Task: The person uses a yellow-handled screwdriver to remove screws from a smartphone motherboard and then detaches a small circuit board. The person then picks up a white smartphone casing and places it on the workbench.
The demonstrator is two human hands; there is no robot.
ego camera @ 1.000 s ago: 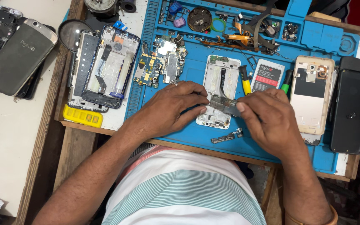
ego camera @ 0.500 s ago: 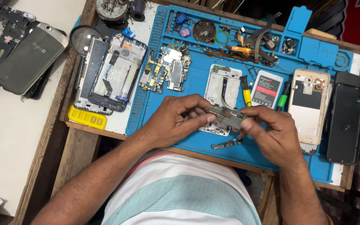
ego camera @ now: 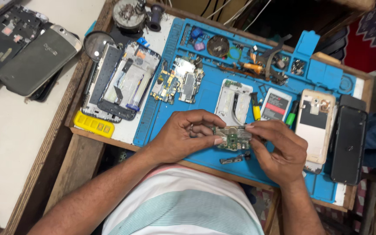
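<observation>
A small green circuit board (ego camera: 233, 138) with metal shields is held between both hands above the blue repair mat (ego camera: 205, 91). My left hand (ego camera: 188, 135) grips its left end with thumb and fingers. My right hand (ego camera: 280, 150) pinches its right end. Just behind the board lies an opened white phone frame (ego camera: 232, 101). A small dark metal part (ego camera: 233, 159) rests on the mat below the board.
Other circuit boards (ego camera: 177, 82), a white battery (ego camera: 276, 104), a beige phone back (ego camera: 315, 124), a black phone (ego camera: 349, 146), an opened phone (ego camera: 127, 82), a yellow strip (ego camera: 94, 124) and tools in the mat's trays (ego camera: 257, 65) surround my hands. Dismantled phones (ego camera: 31, 56) lie on the white table.
Both hands have lifted the circuit board off the white phone frame and brought it nearer to me. The view has shifted slightly right and down.
</observation>
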